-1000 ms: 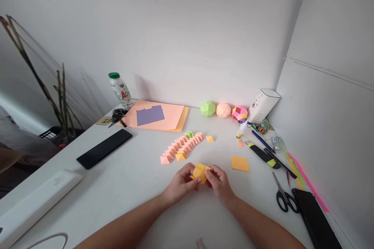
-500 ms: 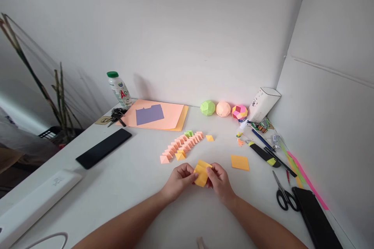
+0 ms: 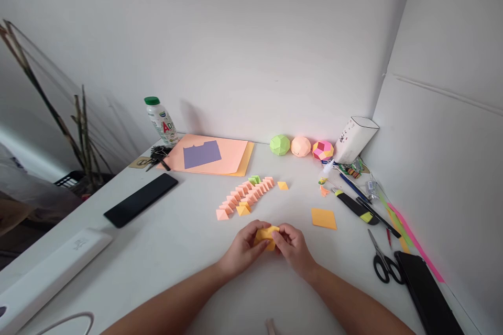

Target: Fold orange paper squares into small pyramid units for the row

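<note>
A small piece of orange paper [image 3: 267, 234], creased across, is held between my two hands near the front of the table. My left hand [image 3: 244, 249] pinches its left side, thumb in front. At its right edge my right hand [image 3: 294, 249] grips it with thumb and fingers; part of the paper is hidden behind the fingertips. Just beyond my hands lie two rows of folded paper pieces [image 3: 239, 196], mostly pink with some green and orange. A single folded orange piece [image 3: 283, 186] lies apart from them. To the right rests a flat orange paper square [image 3: 324, 218].
On the right are scissors [image 3: 384, 259], a box cutter [image 3: 356, 207], pens and a black case [image 3: 426, 290]. Three paper balls [image 3: 301, 146] stand by the wall. Pink sheets [image 3: 231, 153], a bottle [image 3: 161, 121], a black phone-like slab [image 3: 141, 200] and a white bar [image 3: 55, 277] are leftward.
The orange paper has been bent over and now shows shorter between my fingers. My left hand's fingers have come over its upper edge, and my right hand has shifted slightly left.
</note>
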Demonstrator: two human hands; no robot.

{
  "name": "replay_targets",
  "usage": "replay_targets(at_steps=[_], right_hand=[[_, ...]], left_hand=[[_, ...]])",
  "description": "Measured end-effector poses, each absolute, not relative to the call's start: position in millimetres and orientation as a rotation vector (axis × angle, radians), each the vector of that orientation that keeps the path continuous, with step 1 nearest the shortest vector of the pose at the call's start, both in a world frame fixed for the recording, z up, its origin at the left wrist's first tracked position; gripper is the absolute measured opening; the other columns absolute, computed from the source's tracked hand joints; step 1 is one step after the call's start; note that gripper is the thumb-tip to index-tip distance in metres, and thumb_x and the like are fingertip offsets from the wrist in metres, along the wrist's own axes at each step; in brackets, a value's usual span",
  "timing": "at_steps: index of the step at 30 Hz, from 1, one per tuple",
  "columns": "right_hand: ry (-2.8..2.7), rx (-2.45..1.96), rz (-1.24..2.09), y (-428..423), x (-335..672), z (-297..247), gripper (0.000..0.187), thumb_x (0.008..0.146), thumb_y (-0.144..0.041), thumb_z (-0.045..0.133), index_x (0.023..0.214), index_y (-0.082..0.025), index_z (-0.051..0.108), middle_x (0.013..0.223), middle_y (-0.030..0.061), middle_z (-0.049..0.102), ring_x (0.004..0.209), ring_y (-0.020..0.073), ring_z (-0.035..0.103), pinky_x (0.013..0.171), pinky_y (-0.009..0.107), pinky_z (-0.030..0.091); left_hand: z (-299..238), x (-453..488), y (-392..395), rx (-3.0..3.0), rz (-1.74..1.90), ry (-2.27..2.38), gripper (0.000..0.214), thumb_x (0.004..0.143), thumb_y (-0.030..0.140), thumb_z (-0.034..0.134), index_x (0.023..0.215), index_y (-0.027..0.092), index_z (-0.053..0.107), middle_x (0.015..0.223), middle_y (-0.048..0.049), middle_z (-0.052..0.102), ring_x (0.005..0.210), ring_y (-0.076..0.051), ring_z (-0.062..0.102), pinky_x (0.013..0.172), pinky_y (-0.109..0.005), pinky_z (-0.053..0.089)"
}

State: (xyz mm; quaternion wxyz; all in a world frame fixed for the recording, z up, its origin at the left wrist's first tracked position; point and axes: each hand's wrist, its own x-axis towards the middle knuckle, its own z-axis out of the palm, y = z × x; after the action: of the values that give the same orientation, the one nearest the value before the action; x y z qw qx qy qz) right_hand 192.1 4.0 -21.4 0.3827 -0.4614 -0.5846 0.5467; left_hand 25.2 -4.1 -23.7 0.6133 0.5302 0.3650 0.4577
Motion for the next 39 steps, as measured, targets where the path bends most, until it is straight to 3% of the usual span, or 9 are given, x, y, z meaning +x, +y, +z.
replay_targets(at_steps=[9,22,25,31,39], right_hand=[[-1.486,-1.104,1.381,7,195,-17,0.03,0.079,-0.042,0.058,0.063,-0.017,0.059,0.06,-0.0013,0.049,0.053,0.0118,0.045,0.05,0.024,0.039],[-1.429,-1.121,1.393,8,195,-18,0.025,0.079,-0.038,0.059,0.069,-0.016,0.065,0.053,-0.0026,0.046,0.05,0.0114,0.044,0.049,0.024,0.036],[-1.438,-1.12,1.374,8,194,-17,0.027,0.079,-0.04,0.059,0.067,-0.016,0.063,0.053,-0.0026,0.046,0.049,0.0115,0.043,0.048,0.024,0.036],[-1.418,-1.1,1.4,7,195,-17,0.026,0.078,-0.04,0.061,0.07,-0.016,0.062,0.055,-0.0031,0.047,0.05,0.0105,0.043,0.047,0.022,0.037],[-1.259,-1.071,1.477,7,195,-30,0.022,0.074,-0.036,0.068,0.082,-0.019,0.056,0.067,-0.0025,0.053,0.052,0.0088,0.046,0.047,0.021,0.04]], left_hand=[[-19,23,-1,0.929,0.997,0.767,0.039,0.071,0.028,0.07,0.108,0.021,0.06,0.088,-0.0033,0.064,0.082,-0.019,0.06,0.08,-0.037,0.047],[-15,23,1,0.792,0.981,0.641,0.033,0.071,0.025,0.071,0.102,0.018,0.066,0.09,-0.0061,0.067,0.087,-0.022,0.061,0.088,-0.042,0.042],[-17,25,-1,0.955,0.971,0.735,0.031,0.073,0.03,0.07,0.101,0.019,0.065,0.09,-0.0047,0.064,0.085,-0.02,0.059,0.082,-0.035,0.045],[-19,28,-5,1.271,0.927,0.95,0.031,0.081,0.043,0.055,0.099,0.019,0.065,0.077,-0.0005,0.05,0.06,-0.011,0.049,0.056,-0.024,0.044],[-15,27,-6,1.385,0.879,0.999,0.033,0.085,0.044,0.049,0.074,0.015,0.06,0.061,0.0033,0.046,0.05,-0.009,0.043,0.05,-0.021,0.037]])
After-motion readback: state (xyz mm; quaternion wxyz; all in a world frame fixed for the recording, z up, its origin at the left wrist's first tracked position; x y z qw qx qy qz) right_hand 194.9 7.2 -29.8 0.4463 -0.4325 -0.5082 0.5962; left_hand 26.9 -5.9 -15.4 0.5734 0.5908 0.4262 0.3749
